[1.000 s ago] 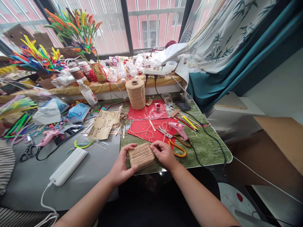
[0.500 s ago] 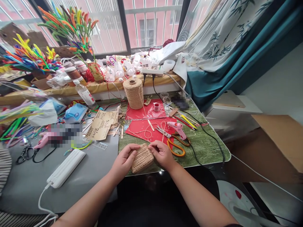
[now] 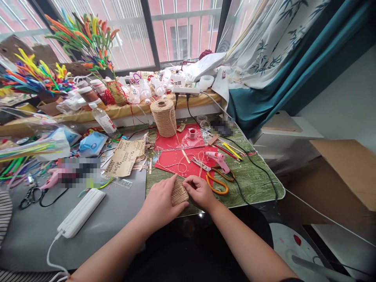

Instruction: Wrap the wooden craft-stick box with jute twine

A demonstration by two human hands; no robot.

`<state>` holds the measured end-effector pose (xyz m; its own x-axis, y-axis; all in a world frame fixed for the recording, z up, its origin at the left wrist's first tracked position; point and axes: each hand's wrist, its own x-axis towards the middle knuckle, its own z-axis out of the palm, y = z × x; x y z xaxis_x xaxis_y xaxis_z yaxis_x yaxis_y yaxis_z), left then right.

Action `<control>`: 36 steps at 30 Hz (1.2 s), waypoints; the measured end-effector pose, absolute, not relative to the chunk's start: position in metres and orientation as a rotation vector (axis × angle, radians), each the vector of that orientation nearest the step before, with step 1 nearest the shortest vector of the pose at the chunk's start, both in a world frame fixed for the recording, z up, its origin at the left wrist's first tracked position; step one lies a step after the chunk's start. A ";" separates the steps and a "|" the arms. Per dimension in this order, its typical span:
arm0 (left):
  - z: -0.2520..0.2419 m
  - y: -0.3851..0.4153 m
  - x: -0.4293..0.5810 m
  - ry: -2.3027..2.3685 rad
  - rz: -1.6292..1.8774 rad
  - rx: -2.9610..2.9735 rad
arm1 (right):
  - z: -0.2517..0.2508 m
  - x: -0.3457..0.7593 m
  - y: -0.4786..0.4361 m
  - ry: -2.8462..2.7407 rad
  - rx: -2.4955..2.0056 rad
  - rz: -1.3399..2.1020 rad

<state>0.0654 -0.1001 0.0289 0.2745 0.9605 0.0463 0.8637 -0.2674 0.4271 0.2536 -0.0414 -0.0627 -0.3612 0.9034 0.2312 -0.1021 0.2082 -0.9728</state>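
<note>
A small box-shaped piece wrapped in rows of jute twine (image 3: 178, 192) is held over the table's front edge. My left hand (image 3: 163, 201) grips it, fingers over its far side and thumb along the near side, hiding much of it. At its right corner, my right hand (image 3: 198, 192) is closed in a pinch. A loose strand of twine (image 3: 201, 166) runs down to that hand; the pinched part is hidden by the fingers. Farther back stands the big twine spool (image 3: 163, 119), its strand looping across the red sheets (image 3: 169, 160).
Scissors with orange handles (image 3: 219, 186) and a pink glue gun (image 3: 219, 159) lie close to my right hand. Sandpaper (image 3: 125, 158) and wooden sticks are left of the red sheets. A white power strip (image 3: 80, 213) lies on the grey mat. Cables cross the table's right side.
My left hand has shifted from the piece's upper left edge to wrap over more of it, its thumb now along the near side. My right hand stays pinched at the right corner.
</note>
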 end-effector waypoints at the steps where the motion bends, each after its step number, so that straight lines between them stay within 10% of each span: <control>1: 0.027 -0.099 0.064 1.657 0.443 2.229 | -0.063 0.254 -0.041 -1.527 -0.785 1.326; 16: -0.044 -0.108 0.035 1.053 1.286 1.612 | -0.063 0.259 -0.040 -1.345 -0.821 1.299; 36: -0.041 -0.112 0.015 1.013 0.992 1.631 | -0.068 0.258 -0.039 -1.442 -0.845 1.266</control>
<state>0.0150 -0.1120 -0.0412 0.3303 0.9320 0.1494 0.1691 -0.2142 0.9621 0.2579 -0.0388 -0.0677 -0.2583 0.9385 0.2293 -0.1059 0.2085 -0.9723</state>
